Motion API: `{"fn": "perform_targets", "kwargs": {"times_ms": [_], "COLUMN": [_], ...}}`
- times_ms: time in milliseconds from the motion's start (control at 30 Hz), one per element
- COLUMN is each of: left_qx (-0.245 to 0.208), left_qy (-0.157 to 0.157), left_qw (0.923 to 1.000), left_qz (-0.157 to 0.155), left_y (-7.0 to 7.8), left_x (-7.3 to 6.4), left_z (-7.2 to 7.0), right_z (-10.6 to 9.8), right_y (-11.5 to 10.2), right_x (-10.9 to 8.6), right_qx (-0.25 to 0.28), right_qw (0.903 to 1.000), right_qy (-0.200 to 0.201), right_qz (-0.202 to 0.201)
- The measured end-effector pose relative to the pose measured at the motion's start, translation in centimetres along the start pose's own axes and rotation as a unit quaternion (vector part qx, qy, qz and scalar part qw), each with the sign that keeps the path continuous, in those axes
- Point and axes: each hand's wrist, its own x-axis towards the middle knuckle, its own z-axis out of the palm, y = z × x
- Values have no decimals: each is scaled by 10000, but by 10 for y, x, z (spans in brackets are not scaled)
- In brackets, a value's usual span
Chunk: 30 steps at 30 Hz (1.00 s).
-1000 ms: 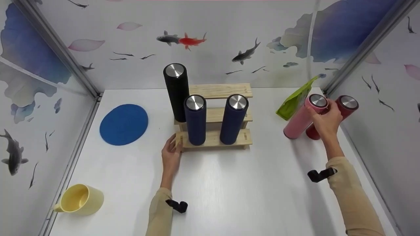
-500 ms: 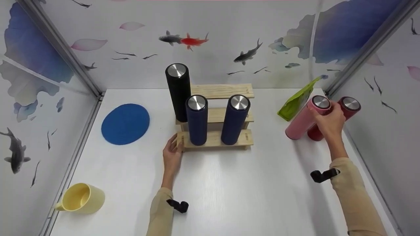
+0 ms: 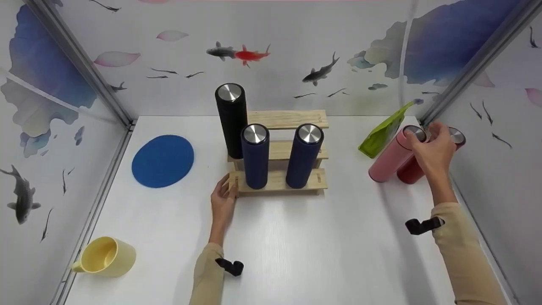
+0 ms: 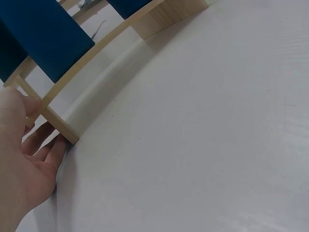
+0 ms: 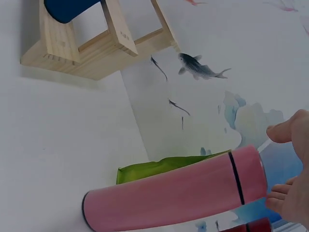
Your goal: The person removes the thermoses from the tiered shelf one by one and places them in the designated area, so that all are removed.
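A three-step wooden rack [image 3: 279, 180] stands mid-table. At its front left end my left hand [image 3: 223, 201] grips the lowest step, thumb on top and fingers beside the leg. Two dark blue thermos flasks, one left [image 3: 255, 159] and one right [image 3: 304, 159], stand on that step; a black flask [image 3: 231, 123] stands on the middle step. My right hand [image 3: 436, 154] is at the lids of a pink flask [image 3: 391, 159] and a red flask [image 3: 410, 170], its thumb and fingers spread apart. In the right wrist view the hand [image 5: 294, 169] sits just off the pink flask's cap.
A green pouch [image 3: 381, 134] leans behind the pink flask. To the left lie a blue round mat [image 3: 163, 161] and, nearer the front, a yellow mug [image 3: 114, 258]. Printed walls border the white table [image 3: 275, 254] at back and sides.
My right hand has loosened from the pink flask and lifted slightly to the right, its fingers spreading. The left hand stays on the rack; both flasks at the right remain standing.
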Motion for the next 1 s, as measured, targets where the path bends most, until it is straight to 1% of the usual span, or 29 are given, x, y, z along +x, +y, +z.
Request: {"fn": "perform_targets", "kwargs": {"times_ms": [200,333,467,633,767,1000], "left_qx": [85,118,133,75,41,-56], "left_qy": [28,55,8,-56,-101,-169], "left_qw": [9999,9999,9999,10000,9999,9998], "left_qz": [54,38,-14,9,-17,-105], "left_y": [-1,0,1,3,3,1], "left_x": [0,0,-1,0,1,2], "left_z": [0,2,3,3,2,-1], "right_z": [0,3,7,12,17,29], "right_y": [-23,-33,-41,-53,-66,-92], "right_x": [0,-3,-9,-18,-25,-41], "right_qx": [184,186,238,312,363,313], "right_qw": [9997,9995,9994,9982,9958,9896], "right_qy": [69,122,108,20,-169,-823], "right_qz": [-173,-239,-246,-521,-821,-1140]}}
